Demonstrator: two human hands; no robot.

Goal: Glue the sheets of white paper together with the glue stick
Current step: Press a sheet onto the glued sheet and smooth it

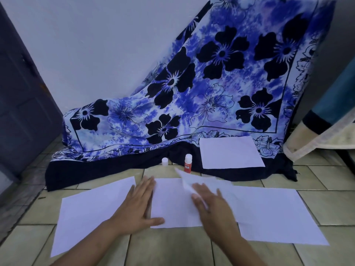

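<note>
Three white sheets lie in a row on the tiled floor: a left sheet (90, 214), a middle sheet (172, 206) and a right sheet (274, 214). My left hand (137, 206) presses flat, fingers straight, where the left and middle sheets meet. My right hand (213, 212) holds a blurred loose sheet (189, 182) whose far corner lifts off the floor above the middle sheet. A red glue stick (188, 163) with a white top stands upright just beyond the sheets. A small white cap (164, 161) stands to its left.
A blue flowered cloth (192, 96) drapes from the wall onto the floor behind the glue stick. Another white sheet (230, 152) lies on its dark hem. A dark door (23, 104) is at the left, and a mattress edge (317, 139) at the right.
</note>
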